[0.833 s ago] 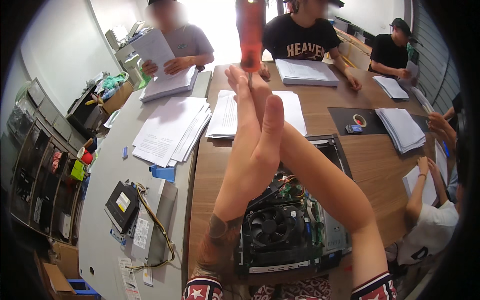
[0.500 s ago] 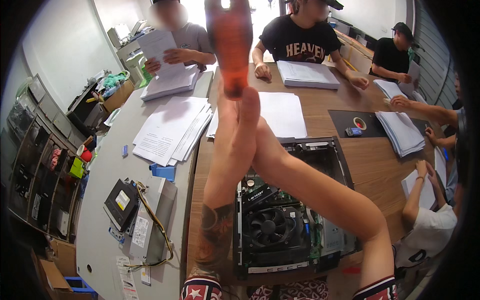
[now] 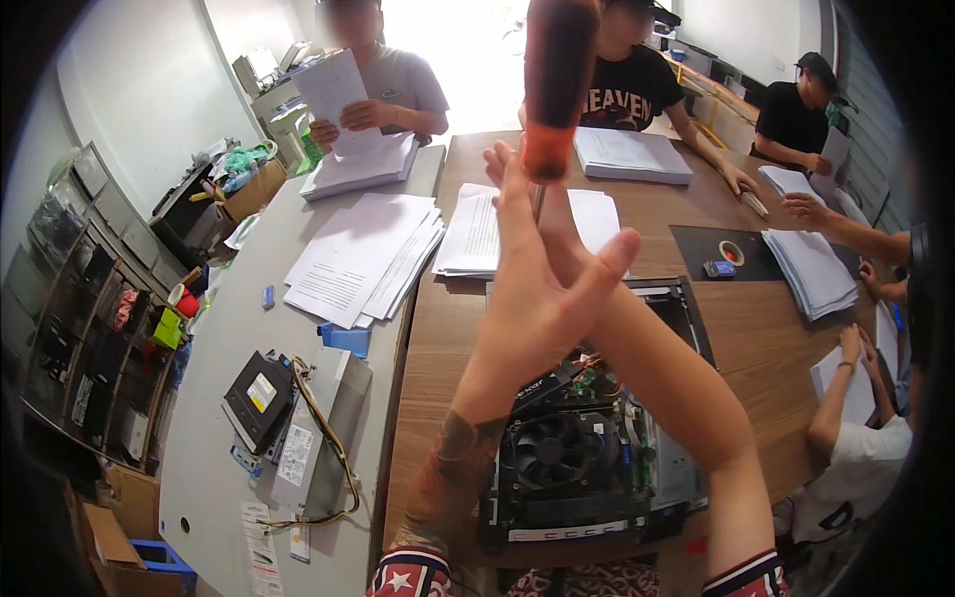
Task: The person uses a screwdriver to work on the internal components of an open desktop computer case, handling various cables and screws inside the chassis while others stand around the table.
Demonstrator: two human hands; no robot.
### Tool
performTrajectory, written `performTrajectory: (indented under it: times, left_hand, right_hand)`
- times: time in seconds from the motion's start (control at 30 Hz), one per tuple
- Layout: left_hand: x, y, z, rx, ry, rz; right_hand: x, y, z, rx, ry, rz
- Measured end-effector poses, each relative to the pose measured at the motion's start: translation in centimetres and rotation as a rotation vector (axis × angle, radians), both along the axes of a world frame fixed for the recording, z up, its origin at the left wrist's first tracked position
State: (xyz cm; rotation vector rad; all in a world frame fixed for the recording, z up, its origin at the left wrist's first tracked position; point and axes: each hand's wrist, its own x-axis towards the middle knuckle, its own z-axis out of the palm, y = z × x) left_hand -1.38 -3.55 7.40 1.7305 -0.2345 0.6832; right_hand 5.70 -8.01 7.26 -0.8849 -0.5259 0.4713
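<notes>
A screwdriver (image 3: pixel 557 95) with an orange and black handle stands upright in front of me, its handle blurred and cut off by the upper edge. Its thin metal shaft runs down between my palms. My left hand (image 3: pixel 537 308) lies nearer, fingers stretched upward and thumb out to the right. Behind it is my right hand (image 3: pixel 565 227), largely covered, pressed from the other side; its fingertips are hidden. Below my forearms, an opened desktop computer case (image 3: pixel 567 534) lies on the wooden table, with a black cooling fan (image 3: pixel 554 458) showing inside. The screwdriver's tip is not visible.
On the grey table at left are a metal power supply (image 3: pixel 316 438) with bundled cables and a black optical drive (image 3: pixel 259 393). Loose papers (image 3: pixel 348 264) lie beyond. A tape roll (image 3: pixel 731 253) rests on a dark mat (image 3: pixel 696 244). Several people handle paper stacks around the table.
My hands have slid against each other, and the left thumb now points out to the right. The screwdriver sits further right in view, and the whole scene has shifted slightly rightward.
</notes>
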Motion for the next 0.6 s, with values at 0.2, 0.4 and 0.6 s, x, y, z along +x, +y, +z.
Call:
performTrajectory:
  times: [0.2,0.4,0.6]
  left_hand:
    - [2.1,0.7,-1.8,0.118,-0.115,0.174]
    - [2.7,2.4,-1.8,-0.052,0.002,0.079]
    - [2.7,2.8,-2.2,0.031,-0.093,0.080]
  right_hand:
    - [1.2,1.2,0.3,0.051,0.060,-0.046]
    - [1.3,3.3,-0.2,0.056,0.102,-0.044]
    - [1.4,2.8,-0.9,0.087,0.067,-0.089]
